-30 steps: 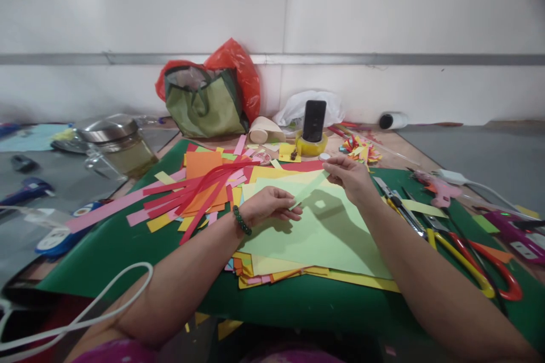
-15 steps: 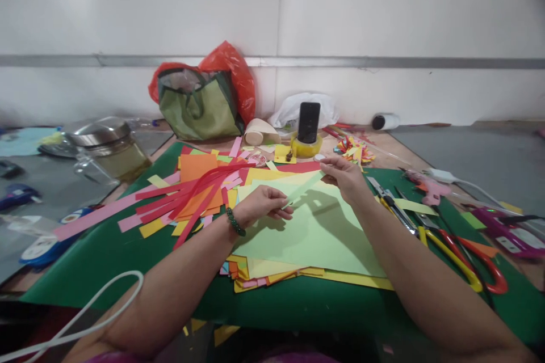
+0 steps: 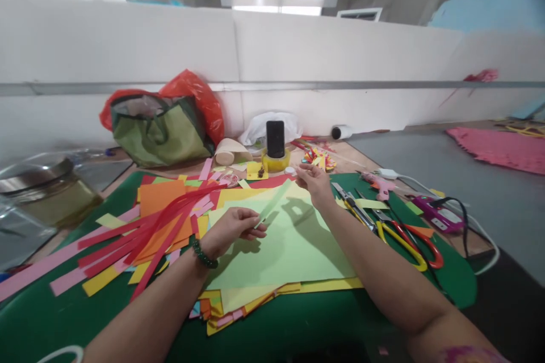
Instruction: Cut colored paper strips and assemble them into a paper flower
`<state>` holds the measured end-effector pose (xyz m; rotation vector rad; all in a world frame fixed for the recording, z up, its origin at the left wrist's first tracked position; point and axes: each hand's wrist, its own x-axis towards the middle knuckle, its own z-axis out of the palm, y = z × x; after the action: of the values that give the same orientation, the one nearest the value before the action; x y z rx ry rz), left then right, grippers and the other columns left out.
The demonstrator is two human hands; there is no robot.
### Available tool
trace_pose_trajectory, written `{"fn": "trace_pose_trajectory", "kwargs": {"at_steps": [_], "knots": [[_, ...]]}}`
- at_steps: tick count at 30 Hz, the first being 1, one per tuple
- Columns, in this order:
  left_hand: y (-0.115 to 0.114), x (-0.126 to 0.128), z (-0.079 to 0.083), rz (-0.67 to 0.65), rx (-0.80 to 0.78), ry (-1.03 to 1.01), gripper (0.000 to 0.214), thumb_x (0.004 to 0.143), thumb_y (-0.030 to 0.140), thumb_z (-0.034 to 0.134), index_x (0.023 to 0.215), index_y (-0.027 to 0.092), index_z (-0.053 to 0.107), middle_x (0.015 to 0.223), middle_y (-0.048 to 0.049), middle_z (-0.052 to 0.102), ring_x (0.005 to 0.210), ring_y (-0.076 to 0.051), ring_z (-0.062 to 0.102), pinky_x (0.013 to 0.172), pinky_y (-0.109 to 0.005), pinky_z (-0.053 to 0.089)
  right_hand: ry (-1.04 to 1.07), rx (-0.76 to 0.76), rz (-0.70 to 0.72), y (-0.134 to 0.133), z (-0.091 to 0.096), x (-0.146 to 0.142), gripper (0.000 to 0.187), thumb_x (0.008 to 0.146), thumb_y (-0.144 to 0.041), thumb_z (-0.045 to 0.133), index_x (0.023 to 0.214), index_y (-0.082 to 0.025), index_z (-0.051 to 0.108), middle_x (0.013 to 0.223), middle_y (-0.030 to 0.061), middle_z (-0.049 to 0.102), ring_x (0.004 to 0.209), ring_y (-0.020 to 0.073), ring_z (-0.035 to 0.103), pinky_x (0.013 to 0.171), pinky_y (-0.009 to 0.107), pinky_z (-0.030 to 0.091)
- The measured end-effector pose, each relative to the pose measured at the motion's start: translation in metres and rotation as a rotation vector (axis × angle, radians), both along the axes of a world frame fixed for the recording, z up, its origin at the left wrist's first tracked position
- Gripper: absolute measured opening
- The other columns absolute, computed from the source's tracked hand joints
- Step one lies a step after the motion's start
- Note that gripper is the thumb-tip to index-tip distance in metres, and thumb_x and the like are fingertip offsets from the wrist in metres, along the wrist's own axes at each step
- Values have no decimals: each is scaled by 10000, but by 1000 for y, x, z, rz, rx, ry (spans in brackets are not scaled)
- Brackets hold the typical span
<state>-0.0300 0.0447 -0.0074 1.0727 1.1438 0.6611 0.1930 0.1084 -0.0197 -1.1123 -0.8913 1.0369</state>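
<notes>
My left hand (image 3: 238, 230), with a dark green bead bracelet (image 3: 203, 254) at the wrist, pinches the lower end of a narrow light green paper strip (image 3: 275, 202). The strip slants up and to the right, above a stack of light green paper sheets (image 3: 289, 258). Close to its upper end is my right hand (image 3: 315, 182), fingers loosely bent and seemingly just off the paper. Left of the stack lie red paper strips (image 3: 149, 221), with pink and yellow ones around orange paper (image 3: 162, 198).
Scissors (image 3: 404, 244), a utility knife (image 3: 353, 204) and a pink glue gun (image 3: 381, 186) lie on the right. Behind the papers stand a phone (image 3: 275, 139), yellow tape (image 3: 276, 163) and a green bag (image 3: 162, 136). A glass jar (image 3: 63, 193) stands at left.
The view has turned to the right and tilted up. The green strip stands steeper, and my right fingers, which held its upper end, now appear slightly apart from it.
</notes>
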Motion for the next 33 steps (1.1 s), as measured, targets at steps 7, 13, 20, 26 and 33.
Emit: {"fn": "trace_pose_trajectory", "kwargs": {"at_steps": [7,13,20,26,33], "knots": [[1,3,-4,209,128,-112,405,569,436,830,775,142,644,797,-82,747,730,-180,710,600,-219,489,-46,-290,428,-19,5,-24,548,702,-685,611,646,-142,656,625,109,709,527,155,649,483,239,483],[-4,12,-11,93,98,-105,437,552,480,828,767,147,645,788,-88,745,723,-195,706,606,-243,494,-34,-93,360,-32,0,-40,479,488,-601,795,660,-170,676,610,14,680,578,126,643,554,221,463],[-9,13,-9,-34,22,-141,465,554,496,824,786,134,646,847,-126,740,791,-220,706,593,-228,464,-144,0,287,-35,1,-37,366,556,-525,789,639,-179,704,537,-6,642,554,134,612,585,264,472],[-8,12,-7,-43,52,-167,548,622,597,743,867,110,694,829,-151,737,758,-212,694,632,-250,483,-260,38,356,-46,3,-44,337,617,-518,748,642,-184,710,548,5,648,535,152,611,568,294,504],[-5,11,-13,-17,20,-209,409,575,450,831,710,104,659,720,-108,719,642,-172,676,618,-255,506,-353,97,394,-49,-5,-49,252,675,-422,717,616,-180,682,549,-2,638,542,148,595,586,295,513]]}}
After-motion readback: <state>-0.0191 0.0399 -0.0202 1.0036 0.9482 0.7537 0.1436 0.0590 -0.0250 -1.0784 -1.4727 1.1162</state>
